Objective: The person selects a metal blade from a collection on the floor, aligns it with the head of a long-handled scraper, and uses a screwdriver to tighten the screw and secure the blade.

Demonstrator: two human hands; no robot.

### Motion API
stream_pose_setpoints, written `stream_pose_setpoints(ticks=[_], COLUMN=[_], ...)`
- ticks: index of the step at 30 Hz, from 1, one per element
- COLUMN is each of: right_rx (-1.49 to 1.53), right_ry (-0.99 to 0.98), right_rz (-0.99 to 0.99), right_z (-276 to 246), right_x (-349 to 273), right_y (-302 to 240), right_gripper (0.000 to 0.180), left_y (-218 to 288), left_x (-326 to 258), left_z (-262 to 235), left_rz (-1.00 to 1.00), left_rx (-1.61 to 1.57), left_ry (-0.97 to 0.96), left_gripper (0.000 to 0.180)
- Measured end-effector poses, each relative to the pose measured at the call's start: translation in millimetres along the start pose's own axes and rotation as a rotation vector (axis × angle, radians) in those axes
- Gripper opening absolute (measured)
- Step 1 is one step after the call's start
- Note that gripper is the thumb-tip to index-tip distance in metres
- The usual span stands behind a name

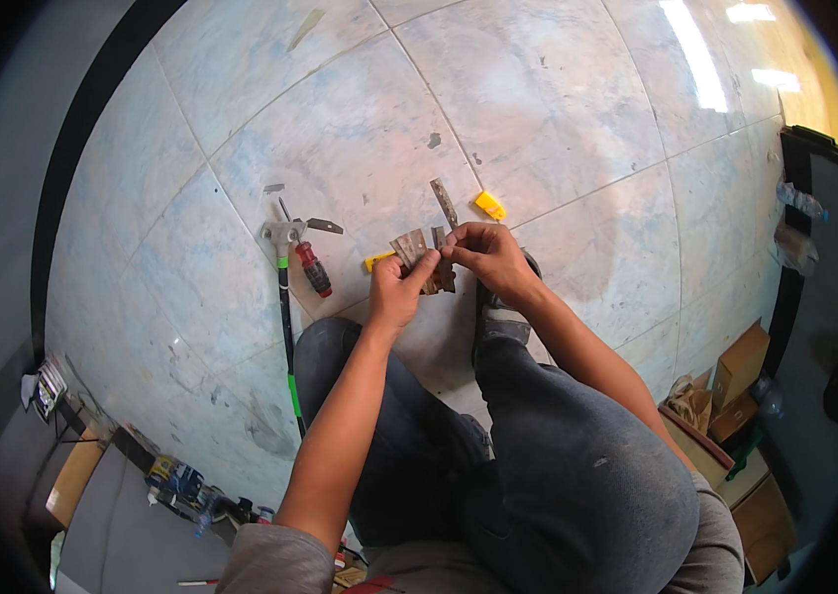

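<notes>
Head view: the left hand (397, 295) grasps a worn, rusty metal piece (410, 246) between thumb and fingers, in front of the person's knees, and the right hand (491, 257) brings thumb and fingertips to its right side (whether they are closed on it, I cannot tell). Just beyond is a narrow metal strip (443, 200), near a yellow object (489, 206); leftward, a red-and-black screwdriver (313, 271) lies on the tiled floor (577, 119).

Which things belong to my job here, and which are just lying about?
Likely the job:
- rusty metal pieces, in left hand and right hand
- red-black screwdriver
- grey-headed, black-green-handled tool

Likely lying about:
- brown cardboard boxes
- clear plastic bottle
</notes>
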State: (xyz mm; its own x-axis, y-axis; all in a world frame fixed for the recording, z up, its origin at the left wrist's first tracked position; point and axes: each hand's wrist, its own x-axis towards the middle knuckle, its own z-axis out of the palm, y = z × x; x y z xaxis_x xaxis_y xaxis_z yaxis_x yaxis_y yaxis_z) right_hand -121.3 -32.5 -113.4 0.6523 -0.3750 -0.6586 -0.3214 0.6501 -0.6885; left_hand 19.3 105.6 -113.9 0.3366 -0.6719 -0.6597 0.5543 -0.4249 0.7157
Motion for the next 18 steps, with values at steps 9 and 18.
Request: stream_pose_setpoints(ticks=[9, 18], right_rx=[-0.155, -0.406], right_ry=[-0.010, 0.139], right_rz=[-0.021, -0.192], right_z=[-4.0, 15.5], right_x=[-1.8, -5.7], right_y=[-10.4, -9.7], right_gripper=[0.009, 0.018], left_y=[12.8, 10.0], left_x=[2.6, 2.5], left_z=[4.4, 4.7], left_rz=[0.055, 0.105], left_rx=[-0.042, 0.017], left_ry=[0.028, 0.089], left_gripper=[0.020, 0.019])
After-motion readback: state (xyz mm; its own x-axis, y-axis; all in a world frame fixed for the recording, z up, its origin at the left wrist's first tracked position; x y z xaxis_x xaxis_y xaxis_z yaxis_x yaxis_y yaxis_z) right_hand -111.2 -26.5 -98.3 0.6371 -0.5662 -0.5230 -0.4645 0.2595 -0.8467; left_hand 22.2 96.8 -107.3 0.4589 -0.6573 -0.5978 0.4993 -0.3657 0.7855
